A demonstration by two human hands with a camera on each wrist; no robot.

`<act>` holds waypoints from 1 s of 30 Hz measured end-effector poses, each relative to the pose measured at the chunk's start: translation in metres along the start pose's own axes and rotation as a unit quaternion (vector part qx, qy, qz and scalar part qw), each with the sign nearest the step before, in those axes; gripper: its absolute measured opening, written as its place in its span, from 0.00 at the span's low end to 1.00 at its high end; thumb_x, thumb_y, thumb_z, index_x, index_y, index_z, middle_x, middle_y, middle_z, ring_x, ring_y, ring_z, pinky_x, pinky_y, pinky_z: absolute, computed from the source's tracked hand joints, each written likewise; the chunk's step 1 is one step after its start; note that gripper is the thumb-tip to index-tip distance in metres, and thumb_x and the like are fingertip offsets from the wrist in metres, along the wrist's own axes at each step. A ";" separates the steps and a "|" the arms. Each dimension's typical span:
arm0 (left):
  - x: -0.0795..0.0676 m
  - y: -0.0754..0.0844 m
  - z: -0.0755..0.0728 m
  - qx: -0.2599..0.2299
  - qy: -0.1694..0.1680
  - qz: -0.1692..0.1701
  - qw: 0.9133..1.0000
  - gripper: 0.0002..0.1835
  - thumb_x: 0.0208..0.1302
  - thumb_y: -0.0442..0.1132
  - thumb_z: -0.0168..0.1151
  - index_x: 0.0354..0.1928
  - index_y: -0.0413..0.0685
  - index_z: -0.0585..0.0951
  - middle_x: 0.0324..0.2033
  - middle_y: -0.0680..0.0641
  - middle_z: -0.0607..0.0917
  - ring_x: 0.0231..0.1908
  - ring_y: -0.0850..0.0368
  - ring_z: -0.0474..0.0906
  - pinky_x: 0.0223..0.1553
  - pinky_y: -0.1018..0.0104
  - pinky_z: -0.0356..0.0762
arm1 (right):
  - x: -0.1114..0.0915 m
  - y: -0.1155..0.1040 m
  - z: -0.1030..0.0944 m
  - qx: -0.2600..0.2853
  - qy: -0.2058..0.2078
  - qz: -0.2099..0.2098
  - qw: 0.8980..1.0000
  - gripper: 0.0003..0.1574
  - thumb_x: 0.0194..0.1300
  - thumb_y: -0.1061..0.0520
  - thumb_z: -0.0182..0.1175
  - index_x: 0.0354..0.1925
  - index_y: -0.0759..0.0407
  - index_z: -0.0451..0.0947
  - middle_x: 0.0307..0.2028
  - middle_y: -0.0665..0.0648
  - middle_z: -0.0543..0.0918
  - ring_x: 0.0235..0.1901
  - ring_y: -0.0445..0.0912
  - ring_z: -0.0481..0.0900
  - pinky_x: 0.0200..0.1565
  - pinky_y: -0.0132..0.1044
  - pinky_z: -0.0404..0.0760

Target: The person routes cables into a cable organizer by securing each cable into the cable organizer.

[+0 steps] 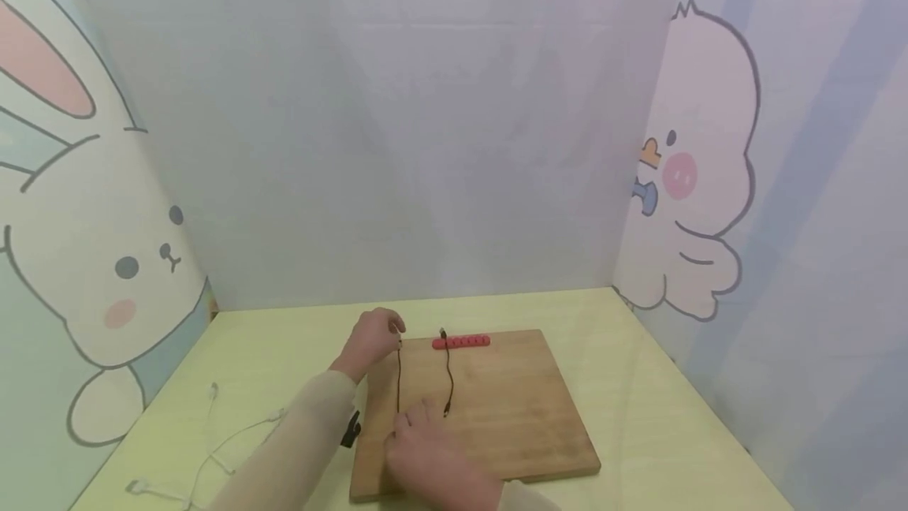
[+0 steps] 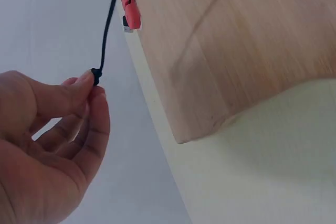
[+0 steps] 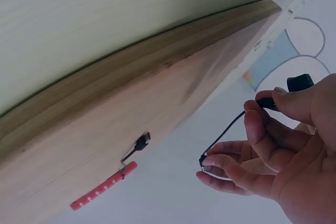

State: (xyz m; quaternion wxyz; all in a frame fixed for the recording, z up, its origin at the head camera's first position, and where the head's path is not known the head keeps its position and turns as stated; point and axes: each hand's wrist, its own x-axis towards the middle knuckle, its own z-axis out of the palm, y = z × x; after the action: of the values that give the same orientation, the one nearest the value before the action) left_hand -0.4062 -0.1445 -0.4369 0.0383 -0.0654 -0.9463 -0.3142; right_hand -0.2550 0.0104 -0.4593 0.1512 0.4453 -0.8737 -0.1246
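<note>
A thin black cable [image 1: 399,381] runs taut over the left side of a wooden board [image 1: 511,408]. At its far end my left hand [image 1: 376,337] pinches the small black end between thumb and fingertips, seen closely in the left wrist view. My right hand [image 1: 433,452] holds the near end's black plug [image 3: 266,103] between thumb and index finger. To the right, a second black cable [image 1: 451,377] lies across a red notched cable holder [image 1: 464,342] at the board's back edge. Its far plug [image 2: 127,24] sticks out behind the holder.
White cables [image 1: 213,456] with plugs lie on the pale table [image 1: 681,432] at the left. A small black object [image 1: 351,430], its kind unclear, sits by the board's left edge. Printed fabric walls [image 1: 426,180] stand behind and at both sides.
</note>
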 end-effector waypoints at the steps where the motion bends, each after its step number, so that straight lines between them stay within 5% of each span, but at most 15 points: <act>1: 0.003 0.001 0.005 -0.003 0.011 0.007 1.000 0.08 0.56 0.29 0.65 0.38 0.45 0.85 0.36 0.45 0.85 0.36 0.53 0.81 0.32 0.60 0.80 | -0.002 0.004 0.002 -0.005 0.001 0.010 1.000 0.09 0.65 0.46 0.61 0.37 0.48 0.83 0.36 0.50 0.79 0.39 0.46 0.73 0.55 0.47 0.76; 11: 0.030 0.031 0.046 0.007 0.058 0.040 0.998 0.07 0.58 0.30 0.65 0.38 0.47 0.86 0.34 0.48 0.87 0.36 0.54 0.82 0.40 0.57 0.82 | -0.020 0.038 0.012 -0.042 0.011 0.078 0.996 0.04 0.62 0.55 0.62 0.34 0.52 0.83 0.39 0.55 0.83 0.44 0.52 0.79 0.58 0.55 0.75; 24: 0.067 0.045 0.087 0.081 0.039 0.081 0.993 0.08 0.54 0.29 0.66 0.36 0.44 0.86 0.34 0.48 0.87 0.35 0.53 0.82 0.38 0.57 0.81 | -0.033 0.068 0.040 -0.050 -0.022 0.105 0.993 0.04 0.62 0.55 0.63 0.37 0.50 0.84 0.36 0.54 0.82 0.41 0.51 0.78 0.59 0.58 0.74; 30: 0.075 0.046 0.093 0.111 0.033 0.087 0.989 0.08 0.54 0.27 0.62 0.34 0.44 0.86 0.35 0.47 0.88 0.35 0.51 0.83 0.37 0.56 0.82 | -0.032 0.075 0.046 -0.043 0.003 0.101 0.994 0.05 0.63 0.57 0.62 0.31 0.47 0.83 0.34 0.52 0.83 0.38 0.50 0.78 0.57 0.58 0.75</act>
State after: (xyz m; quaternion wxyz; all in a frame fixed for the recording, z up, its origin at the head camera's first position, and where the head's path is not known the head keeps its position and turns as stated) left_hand -0.4762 -0.0449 -0.4757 0.1039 -0.1322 -0.9643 -0.2048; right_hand -0.3105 0.0833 -0.4803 0.1845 0.3481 -0.9076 -0.1453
